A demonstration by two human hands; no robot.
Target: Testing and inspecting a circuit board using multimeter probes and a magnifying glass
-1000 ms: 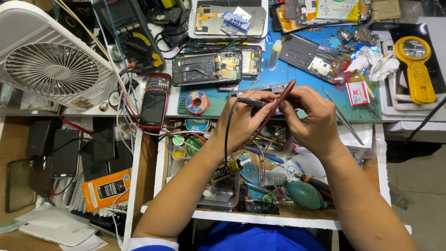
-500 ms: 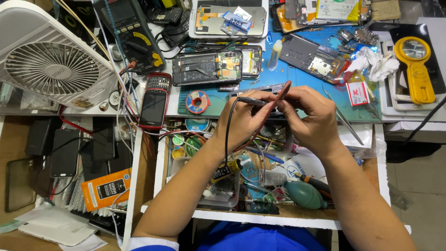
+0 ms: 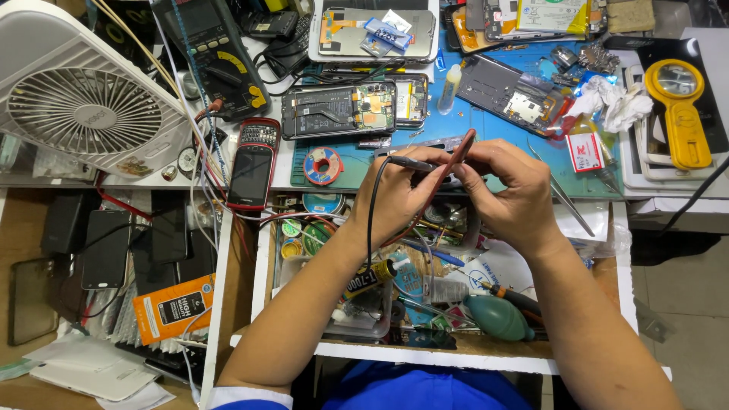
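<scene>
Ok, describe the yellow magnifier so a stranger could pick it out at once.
Start at the blue work mat above the two hands and go to its far right end. There, on a dark tray, lies the magnifier, with a round lens over a long handle. It is the only bright yellow tool on that side.

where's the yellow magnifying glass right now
In the head view, the yellow magnifying glass lies at the far right of the bench, on a dark pad beside the crumpled white tissue, beyond the right hand.
</scene>
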